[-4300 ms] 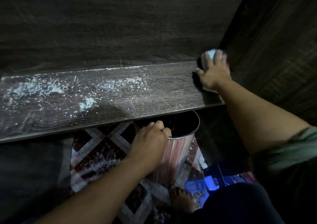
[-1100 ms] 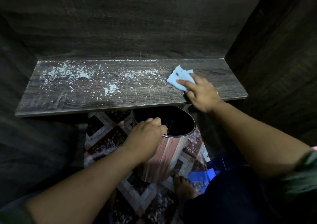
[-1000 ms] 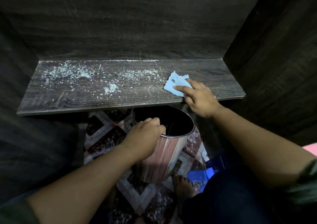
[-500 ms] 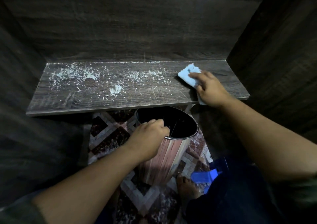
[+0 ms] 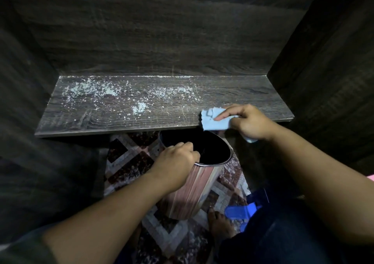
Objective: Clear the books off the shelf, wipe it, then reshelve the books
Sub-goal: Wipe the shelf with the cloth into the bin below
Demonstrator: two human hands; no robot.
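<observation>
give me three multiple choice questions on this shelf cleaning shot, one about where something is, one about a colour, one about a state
1. Where is the bin?
A. on top of the shelf
B. below the shelf's front edge
C. behind the person

2. What colour is the cloth?
A. light blue
B. red
C. black

3. What state is the shelf in?
A. full of books
B. wiped fully clean
C. bare of books, with white crumbs on its left and middle

Answers:
1 B, the left hand holds its rim under the front edge.
2 A, it shows pale blue under the right hand.
3 C, specks are scattered left of the cloth and no books show.
</observation>
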